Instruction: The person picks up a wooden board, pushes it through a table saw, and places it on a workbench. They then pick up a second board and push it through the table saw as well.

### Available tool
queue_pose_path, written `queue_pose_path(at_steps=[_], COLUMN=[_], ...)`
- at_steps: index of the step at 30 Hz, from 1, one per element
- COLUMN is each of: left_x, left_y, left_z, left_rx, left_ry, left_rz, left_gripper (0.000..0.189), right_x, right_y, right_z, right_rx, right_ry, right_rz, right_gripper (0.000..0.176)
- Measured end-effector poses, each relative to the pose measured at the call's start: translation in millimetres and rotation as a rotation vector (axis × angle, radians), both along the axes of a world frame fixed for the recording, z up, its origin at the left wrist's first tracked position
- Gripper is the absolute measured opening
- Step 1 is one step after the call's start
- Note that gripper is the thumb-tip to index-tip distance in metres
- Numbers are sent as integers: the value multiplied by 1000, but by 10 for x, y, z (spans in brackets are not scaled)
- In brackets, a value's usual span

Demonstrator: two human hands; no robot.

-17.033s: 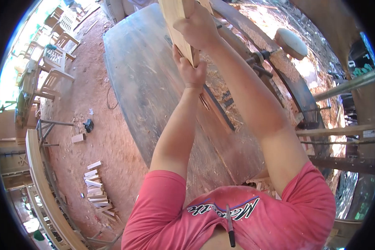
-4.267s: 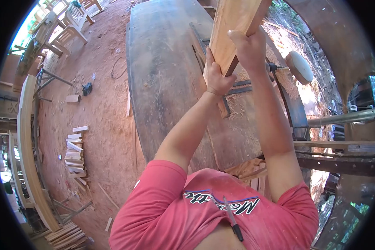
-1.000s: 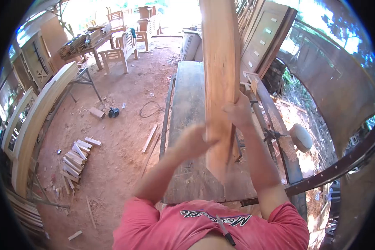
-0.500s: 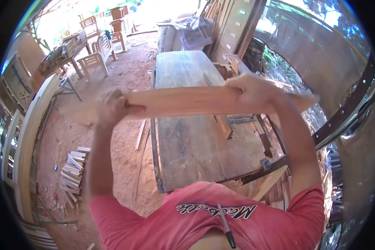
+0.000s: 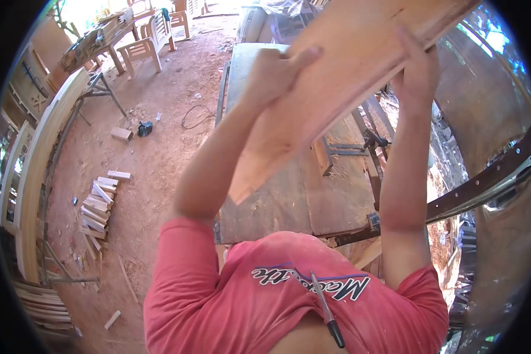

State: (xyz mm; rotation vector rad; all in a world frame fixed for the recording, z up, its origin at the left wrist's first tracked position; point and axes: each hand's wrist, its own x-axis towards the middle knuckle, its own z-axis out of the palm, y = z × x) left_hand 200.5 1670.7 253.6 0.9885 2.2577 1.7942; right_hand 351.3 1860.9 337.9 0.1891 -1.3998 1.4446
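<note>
A wide wooden board [image 5: 330,88] is held up at a slant, its lower end towards me and its far end running out of the top of the view. My left hand [image 5: 277,75] grips the left edge, thumb lying on the broad face. On the opposite edge my right hand [image 5: 418,74] is closed around the wood, slightly blurred. Below the board lies a flat worktable [image 5: 271,206], partly hidden by it. A small wooden block [image 5: 321,156] stands on the tabletop by a metal bracket [image 5: 349,149].
Several short wood pieces [image 5: 97,206] lie piled on the dusty floor at left. Long planks [image 5: 41,171] rest on a metal stand beyond them. Wooden chairs [image 5: 141,50] stand at the back left. A curved metal strip [image 5: 484,177] crosses the right side.
The board has swung from level, edge towards me, to a steep slant with its broad face showing. Both hands have risen, the left also moving right. My view has shifted.
</note>
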Motion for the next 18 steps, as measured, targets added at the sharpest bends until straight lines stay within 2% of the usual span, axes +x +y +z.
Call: queue_pose_path(at_steps=[2,4,7,9,13,16,18], left_x=[64,150,300,313,212,150,130], left_y=[517,924,1401,1745,2018,2118,2046], left_z=[-207,-357,-459,-611,-945,-1195,-1215], left_rx=[133,199,265,420,362,448,355], left_ry=[-58,-90,-203,-247,-302,-320,-352], left_rz=[-62,-94,-244,-330,-361,-376,-393], left_gripper=[78,76,75,73,70,67,62], right_x=[151,198,298,304,229,91,53], right_y=[-149,-66,213,316,232,187,175], right_z=[125,151,149,65,-181,-338,-323], right_rx=[19,29,70,327,347,336,317], right_ry=[-74,16,-98,-172,-233,-191,-181], right_rz=[-229,-189,-299,-492,-581,-669,-526], right_gripper=[48,44,39,34,32,34,35])
